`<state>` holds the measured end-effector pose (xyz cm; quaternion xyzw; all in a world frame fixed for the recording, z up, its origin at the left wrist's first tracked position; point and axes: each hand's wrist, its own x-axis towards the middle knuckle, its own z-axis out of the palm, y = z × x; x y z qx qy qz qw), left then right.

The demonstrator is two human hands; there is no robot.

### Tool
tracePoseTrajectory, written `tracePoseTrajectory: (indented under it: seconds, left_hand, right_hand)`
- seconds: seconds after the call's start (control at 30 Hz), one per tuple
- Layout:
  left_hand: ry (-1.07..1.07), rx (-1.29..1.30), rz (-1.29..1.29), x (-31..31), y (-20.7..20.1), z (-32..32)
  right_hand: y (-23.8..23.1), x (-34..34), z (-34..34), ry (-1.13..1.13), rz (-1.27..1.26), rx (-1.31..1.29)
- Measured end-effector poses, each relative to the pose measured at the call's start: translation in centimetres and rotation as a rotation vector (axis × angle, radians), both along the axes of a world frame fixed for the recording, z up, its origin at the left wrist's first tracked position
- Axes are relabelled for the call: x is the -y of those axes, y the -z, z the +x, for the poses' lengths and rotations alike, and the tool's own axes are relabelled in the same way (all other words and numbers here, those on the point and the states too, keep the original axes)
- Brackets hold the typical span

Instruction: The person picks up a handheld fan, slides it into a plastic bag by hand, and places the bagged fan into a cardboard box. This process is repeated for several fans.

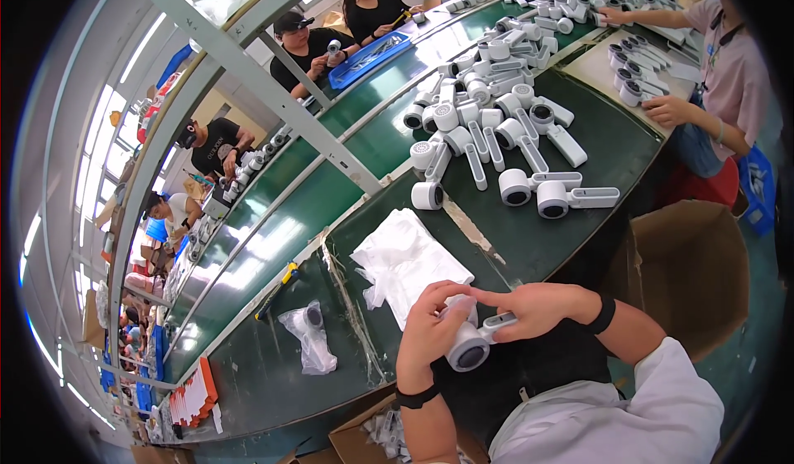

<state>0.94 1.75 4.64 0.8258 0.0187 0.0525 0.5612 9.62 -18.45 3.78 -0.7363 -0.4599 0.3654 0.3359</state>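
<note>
Currently both hands meeting over device (469,356) at bench (265,385) edge, just beside white bags (418,257); left hand (430,330) curling half-closed over round end; right hand (539,309) bending fingers around handle, cannot tell how tightly; bagged device (311,336) and yellow cutter (279,288) lying off to left; loose devices (488,88) lying heaped beyond bags; carton (691,278) standing at right

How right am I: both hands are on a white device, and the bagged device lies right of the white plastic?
One side is wrong: in the head view, the bagged device lies left of the white plastic. The left hand and right hand are indeed on a white device.
</note>
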Motion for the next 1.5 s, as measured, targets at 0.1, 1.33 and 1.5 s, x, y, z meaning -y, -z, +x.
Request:
tracePoseTrajectory:
  seconds: [0.1, 1.33, 1.5]
  left_hand:
    - [-0.067, -0.018, 0.007, -0.4, 0.1, -0.1]
    - [-0.212, 0.578, 0.345, 4.2, 3.9, -0.5]
    - [-0.109, 0.594, 0.336, 5.7, 4.6, -0.9]
  right_hand:
    - [2.0, -0.5, 0.5, -0.001, 0.052, 0.024]
    - [4.6, 0.3, -2.2, 0.686, 0.371, -0.916]
    - [5.1, -0.2, -2.6, 0.671, 0.516, -0.994]
